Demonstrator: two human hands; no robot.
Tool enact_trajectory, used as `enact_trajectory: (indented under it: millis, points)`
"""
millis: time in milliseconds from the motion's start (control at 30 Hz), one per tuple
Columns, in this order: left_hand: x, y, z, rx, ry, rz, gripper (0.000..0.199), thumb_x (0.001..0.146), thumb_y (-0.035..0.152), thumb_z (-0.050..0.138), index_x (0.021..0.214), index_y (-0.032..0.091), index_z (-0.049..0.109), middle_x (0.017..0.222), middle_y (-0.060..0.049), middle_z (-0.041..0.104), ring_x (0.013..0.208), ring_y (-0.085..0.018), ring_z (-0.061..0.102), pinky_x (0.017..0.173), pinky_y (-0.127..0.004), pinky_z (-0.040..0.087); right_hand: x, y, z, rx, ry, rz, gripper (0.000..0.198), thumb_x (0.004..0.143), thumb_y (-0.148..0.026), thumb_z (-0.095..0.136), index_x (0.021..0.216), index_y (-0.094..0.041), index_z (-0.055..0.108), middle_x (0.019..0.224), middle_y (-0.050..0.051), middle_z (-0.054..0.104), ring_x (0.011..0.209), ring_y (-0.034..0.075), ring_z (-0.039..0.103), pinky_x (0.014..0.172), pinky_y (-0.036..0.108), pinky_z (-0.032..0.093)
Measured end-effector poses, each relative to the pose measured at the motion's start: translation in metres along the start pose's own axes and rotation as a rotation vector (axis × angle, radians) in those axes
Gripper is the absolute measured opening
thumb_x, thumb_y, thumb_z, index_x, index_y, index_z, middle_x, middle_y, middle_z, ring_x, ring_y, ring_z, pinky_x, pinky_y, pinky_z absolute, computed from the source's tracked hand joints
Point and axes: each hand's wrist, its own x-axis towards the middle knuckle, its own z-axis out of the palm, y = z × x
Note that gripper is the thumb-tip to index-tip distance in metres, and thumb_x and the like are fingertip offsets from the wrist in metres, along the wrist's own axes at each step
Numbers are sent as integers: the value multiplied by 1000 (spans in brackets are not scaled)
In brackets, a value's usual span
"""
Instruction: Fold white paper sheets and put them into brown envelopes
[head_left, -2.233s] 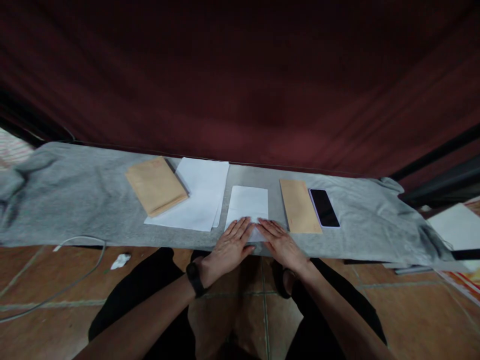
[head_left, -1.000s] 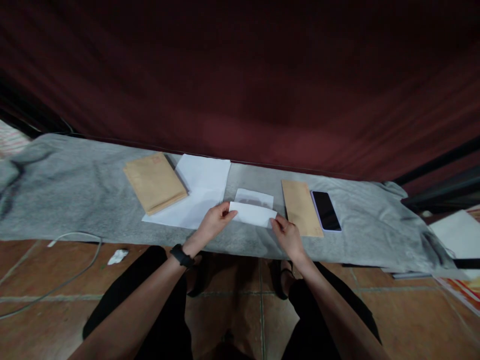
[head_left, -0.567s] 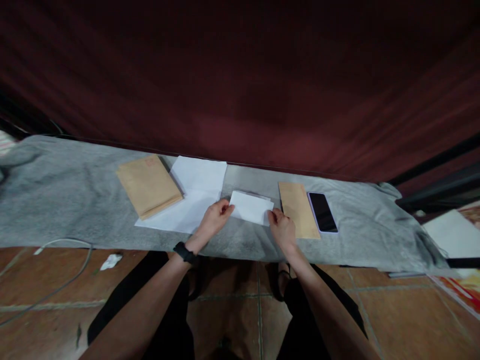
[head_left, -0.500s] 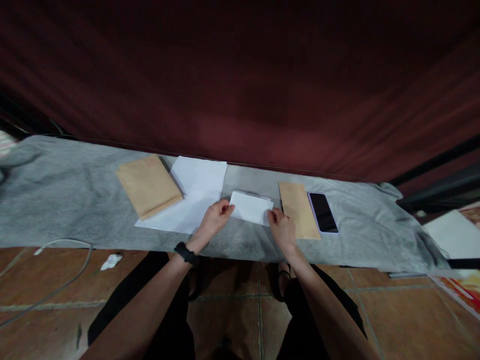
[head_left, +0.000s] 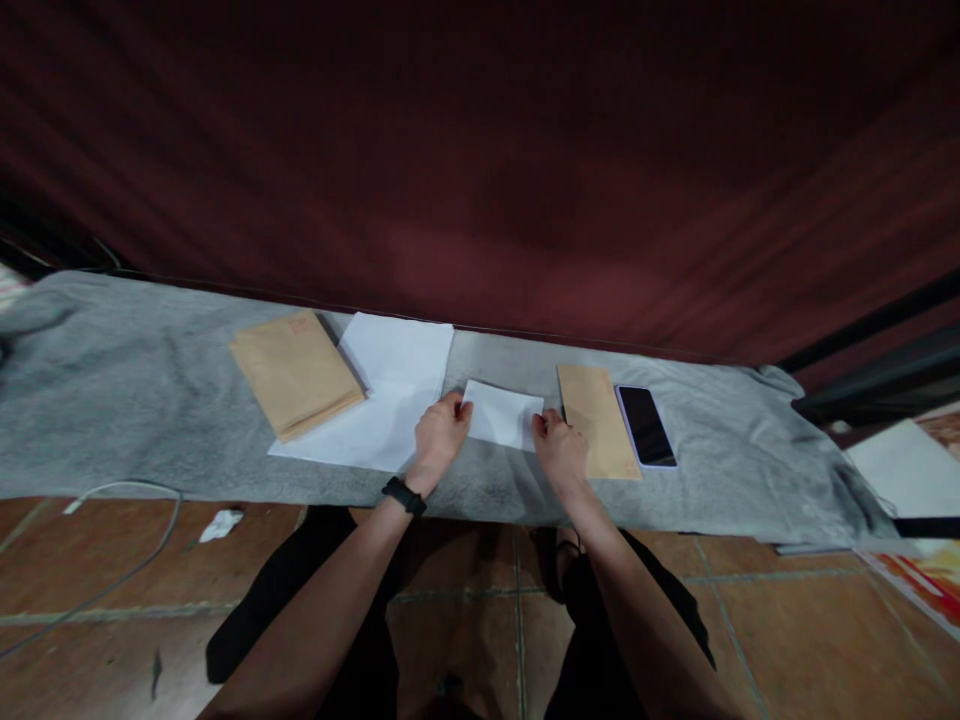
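Observation:
A folded sheet of white paper (head_left: 504, 414) lies on the grey cloth between my two hands. My left hand (head_left: 441, 432) is closed on its left edge, fingers curled and the thumb hidden behind them. At the paper's lower right corner, my right hand (head_left: 559, 448) pinches the edge. Just right of that hand is a brown envelope (head_left: 600, 420), lying flat. Left of my left hand, white sheets (head_left: 397, 365) are spread out, partly under a stack of brown envelopes (head_left: 296, 370).
A phone (head_left: 646, 427) with a pale purple case lies right of the single envelope. The grey cloth (head_left: 150, 390) covers a narrow bench against a dark red curtain (head_left: 480, 200). A white cable (head_left: 161, 535) and a crumpled tissue (head_left: 221, 525) are on the tiled floor.
My left hand has turned more upright against the paper's left edge. The folded paper's layers now line up more evenly, with the offset top edge gone. My right hand has barely moved.

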Motion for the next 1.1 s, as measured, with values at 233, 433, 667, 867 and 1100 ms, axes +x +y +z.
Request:
enact_trajectory:
  millis: [233,433,667,867,1100]
  points:
    - [-3,6,4,134,4,-17,27,98,34,47,110,22,67,98,-10,76,89,-26,72,71,-31,49,-2,-4,-1,-16,-28,-2,34,103,-35,42,119,-14,63,87,15,77,82,26,75,72,32,50]
    - [-3,4,9,184,12,22,28,99,33,46,115,21,65,93,-11,76,88,-26,73,73,-31,51,-5,0,4,4,20,-32,30,102,-32,46,123,-13,57,94,14,75,84,25,73,77,33,49]
    - [-2,6,11,195,18,47,27,100,33,45,117,21,63,95,-10,76,90,-26,73,75,-31,52,-6,-3,15,165,191,-335,36,102,-28,40,130,-14,58,130,16,64,121,28,58,102,42,43]
    - [-8,10,12,242,27,90,32,103,29,36,121,17,60,96,-13,74,89,-25,73,77,-32,52,-17,-12,37,224,100,-465,50,105,-34,35,151,-17,42,157,12,44,145,25,38,119,46,31]
    - [-14,11,15,332,147,270,43,99,16,33,137,11,51,129,-21,62,117,-32,62,96,-43,49,-20,-14,46,177,83,-409,53,106,-36,32,154,-17,38,161,11,35,149,25,32,122,46,25]
